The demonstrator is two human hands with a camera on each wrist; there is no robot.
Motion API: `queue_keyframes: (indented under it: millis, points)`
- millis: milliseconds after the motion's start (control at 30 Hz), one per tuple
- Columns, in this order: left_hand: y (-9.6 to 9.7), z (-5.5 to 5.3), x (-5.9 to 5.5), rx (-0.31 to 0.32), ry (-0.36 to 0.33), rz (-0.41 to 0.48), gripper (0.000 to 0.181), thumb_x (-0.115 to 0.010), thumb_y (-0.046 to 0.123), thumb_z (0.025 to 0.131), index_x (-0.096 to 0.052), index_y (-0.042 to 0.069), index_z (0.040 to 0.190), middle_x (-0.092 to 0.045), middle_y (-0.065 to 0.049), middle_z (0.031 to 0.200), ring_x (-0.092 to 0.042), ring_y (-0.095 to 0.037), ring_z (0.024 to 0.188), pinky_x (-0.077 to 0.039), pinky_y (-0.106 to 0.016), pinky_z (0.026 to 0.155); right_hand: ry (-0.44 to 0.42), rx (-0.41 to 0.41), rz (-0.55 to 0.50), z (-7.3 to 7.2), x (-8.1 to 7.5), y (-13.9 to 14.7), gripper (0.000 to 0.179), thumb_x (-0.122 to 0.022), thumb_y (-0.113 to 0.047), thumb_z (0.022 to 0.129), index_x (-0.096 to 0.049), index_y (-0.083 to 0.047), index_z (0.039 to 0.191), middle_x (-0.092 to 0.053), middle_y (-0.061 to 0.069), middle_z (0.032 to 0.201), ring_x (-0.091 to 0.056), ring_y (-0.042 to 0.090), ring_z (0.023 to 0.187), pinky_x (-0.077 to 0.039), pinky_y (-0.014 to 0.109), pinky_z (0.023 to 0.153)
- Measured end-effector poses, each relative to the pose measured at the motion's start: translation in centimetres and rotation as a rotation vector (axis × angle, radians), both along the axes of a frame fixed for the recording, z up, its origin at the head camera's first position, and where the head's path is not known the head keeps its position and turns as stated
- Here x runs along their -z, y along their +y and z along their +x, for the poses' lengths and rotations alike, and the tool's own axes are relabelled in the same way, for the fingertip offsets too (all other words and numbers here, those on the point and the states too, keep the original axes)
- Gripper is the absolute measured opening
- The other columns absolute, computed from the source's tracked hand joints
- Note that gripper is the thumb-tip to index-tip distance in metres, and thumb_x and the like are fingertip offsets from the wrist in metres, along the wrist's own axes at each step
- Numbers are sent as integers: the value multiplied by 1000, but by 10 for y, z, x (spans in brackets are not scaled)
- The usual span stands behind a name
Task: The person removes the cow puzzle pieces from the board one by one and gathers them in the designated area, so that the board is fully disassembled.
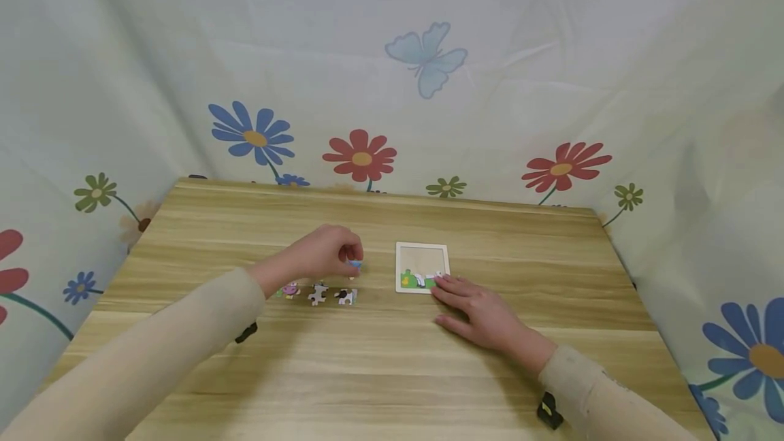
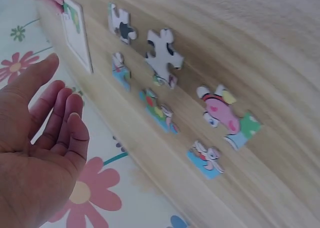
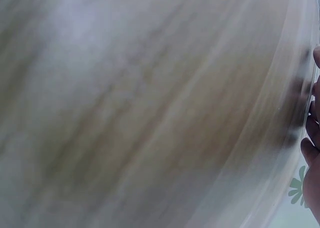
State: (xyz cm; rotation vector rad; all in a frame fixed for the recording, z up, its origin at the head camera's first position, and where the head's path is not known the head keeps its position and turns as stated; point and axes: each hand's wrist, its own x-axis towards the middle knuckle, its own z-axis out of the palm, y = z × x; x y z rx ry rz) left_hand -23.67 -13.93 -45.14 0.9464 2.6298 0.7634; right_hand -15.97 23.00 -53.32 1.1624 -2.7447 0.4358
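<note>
My left hand [image 1: 321,252] hovers above loose jigsaw pieces, thumb and fingers loosely bent; the left wrist view shows nothing between them. Beneath it lie a blue-edged piece [image 2: 121,73], a black-and-white piece [image 2: 121,24], a mostly white piece [image 2: 163,55], a pink piece [image 2: 220,112] and a rabbit piece [image 2: 205,160]. To their right is a square puzzle tray [image 1: 422,246] with a pale rim, holding green and white pieces [image 1: 418,280] along its near side. My right hand [image 1: 484,312] rests palm down, fingertips on the tray's near right corner.
The wooden table [image 1: 367,373] ends at a flower-print curtain [image 1: 490,87] behind and at both sides. Black straps [image 1: 549,411] are at the wrists. In the right wrist view, blurred tabletop [image 3: 150,113] takes up most of the picture.
</note>
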Motion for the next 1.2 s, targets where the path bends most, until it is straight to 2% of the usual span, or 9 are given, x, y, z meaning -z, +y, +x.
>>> queue_keyframes:
  millis: [200, 333, 500, 700, 900, 1033, 1200]
  points:
    - [16, -5, -8, 17, 4, -20, 19, -88, 16, 89, -76, 8, 100, -72, -2, 92, -59, -14, 84, -54, -33, 80, -13, -2, 1, -2, -5, -1, 57, -75, -43, 100, -66, -10, 146, -58, 10, 156, -55, 32, 144, -45, 53, 115]
    - [29, -8, -8, 27, -12, -24, 19, -89, 17, 89, -75, 8, 100, -71, -1, 92, -59, -14, 84, -53, -32, 80, -17, -9, 6, -4, -9, -2, 56, -75, -43, 100, -67, -10, 145, -59, 10, 155, -56, 31, 143, -44, 53, 116]
    - [50, -12, 0, 61, -19, -27, 17, -87, 16, 90, -75, 9, 100, -68, 4, 90, -59, -12, 84, -52, -30, 81, 16, -24, 6, -4, -11, -2, 55, -77, -41, 99, -69, -9, 143, -62, 11, 152, -60, 32, 139, -43, 54, 117]
    - [72, -18, 10, 118, -34, -28, 19, -87, 16, 90, -75, 7, 101, -70, 1, 91, -59, -11, 84, -53, -28, 80, 41, -38, -13, -3, -16, -3, 54, -80, -38, 97, -70, -8, 141, -65, 11, 148, -63, 32, 135, -44, 55, 116]
    - [87, -21, 15, 94, -83, -43, 18, -86, 17, 92, -76, 9, 104, -70, 1, 93, -60, -15, 88, -53, -32, 84, 93, -54, -37, -7, -15, -5, 56, -82, -36, 95, -69, -7, 141, -66, 12, 147, -64, 32, 134, -50, 53, 110]
    - [92, -22, 20, 84, -93, -52, 19, -85, 17, 93, -77, 9, 107, -68, 3, 94, -60, -17, 90, -52, -33, 86, 62, -46, -9, -9, -15, -7, 57, -79, -38, 98, -67, -9, 145, -63, 9, 151, -61, 30, 138, -51, 50, 110]
    - [96, -26, 28, 99, -88, -63, 16, -86, 17, 92, -76, 10, 103, -67, 3, 92, -59, -16, 89, -52, -33, 86, 39, -58, 14, -10, -13, -9, 58, -77, -39, 100, -64, -10, 148, -60, 9, 154, -58, 28, 141, -50, 49, 112]
